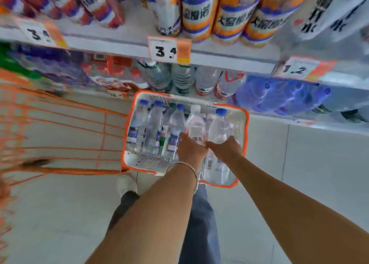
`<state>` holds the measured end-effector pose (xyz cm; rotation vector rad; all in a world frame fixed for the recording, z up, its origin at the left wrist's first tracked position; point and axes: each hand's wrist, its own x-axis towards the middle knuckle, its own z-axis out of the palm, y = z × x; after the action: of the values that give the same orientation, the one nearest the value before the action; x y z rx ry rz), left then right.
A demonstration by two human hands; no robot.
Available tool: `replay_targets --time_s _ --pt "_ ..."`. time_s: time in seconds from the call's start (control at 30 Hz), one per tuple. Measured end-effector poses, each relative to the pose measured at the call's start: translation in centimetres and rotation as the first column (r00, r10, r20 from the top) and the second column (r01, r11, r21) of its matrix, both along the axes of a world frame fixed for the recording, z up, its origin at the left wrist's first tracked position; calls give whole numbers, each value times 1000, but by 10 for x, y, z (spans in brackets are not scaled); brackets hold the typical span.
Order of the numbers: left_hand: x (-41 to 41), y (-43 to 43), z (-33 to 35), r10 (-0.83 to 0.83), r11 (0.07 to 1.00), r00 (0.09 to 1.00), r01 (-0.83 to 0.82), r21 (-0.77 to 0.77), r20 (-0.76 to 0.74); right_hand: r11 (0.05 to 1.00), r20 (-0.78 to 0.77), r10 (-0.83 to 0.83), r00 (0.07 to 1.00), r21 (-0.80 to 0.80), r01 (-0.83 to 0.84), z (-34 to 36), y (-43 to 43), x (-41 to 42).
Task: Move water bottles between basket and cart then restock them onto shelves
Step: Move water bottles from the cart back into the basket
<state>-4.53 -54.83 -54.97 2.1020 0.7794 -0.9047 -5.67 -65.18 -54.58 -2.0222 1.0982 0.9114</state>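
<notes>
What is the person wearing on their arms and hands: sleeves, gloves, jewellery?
No sleeves or gloves in view. The left hand has a thin silver bangle at the wrist. The right hand has nothing at the wrist. The frame is too blurry to tell whether there are rings.

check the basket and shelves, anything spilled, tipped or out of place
Nothing looks spilled or damaged. The bottles lie side by side in the basket, caps toward the shelves. Only mismatch: one white-capped bottle and one green-capped bottle among blue caps. Blur hides finer detail.
</notes>
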Motion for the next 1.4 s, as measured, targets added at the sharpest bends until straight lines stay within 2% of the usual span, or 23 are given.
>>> replay_targets --time_s 0.2,0.33,0.4,0.57,0.63,0.73,0.8,0.93,1.23,1.4 --pt "10 -14 -51 -162 982 985 166 87 -50 997 -43 -70 997 6 71 -67 -4 3" --pt "7 -29 -55 -276 949 953 291 122 -126 989 -62 -140 988 -49 137 -81 -8 -1" --pt "3 -32 -53 -276 943 950 296 148 -144 991 -57 -81 995 -108 75 -81 -7 -6" --pt "-3 -24 -51 -269 951 961 276 138 -68 998 -53 6 999 -67 -10 -77 -11 -12" --pt "-4 -21 -45 -276 950 960 281 140 -55 992 0 48 999 -116 -48 -69 -13 -11" --pt "0 -10 -31 -251 956 967 255 147 -51 973 183 156 971 -197 -119 -47 -7 -5" --pt "3 1 -18 -246 952 968 250 176 -48 963 250 230 941 -198 -183 -33 2 0" --pt "11 32 10 -271 930 962 273 245 -42 935 276 352 895 -159 -318 -6 26 8" --pt "16 115 125 -322 904 946 303 301 17 898 334 440 834 -166 -407 103 88 15" --pt "1 136 209 -320 927 948 313 205 -2 882 424 469 775 -187 -432 200 108 24"
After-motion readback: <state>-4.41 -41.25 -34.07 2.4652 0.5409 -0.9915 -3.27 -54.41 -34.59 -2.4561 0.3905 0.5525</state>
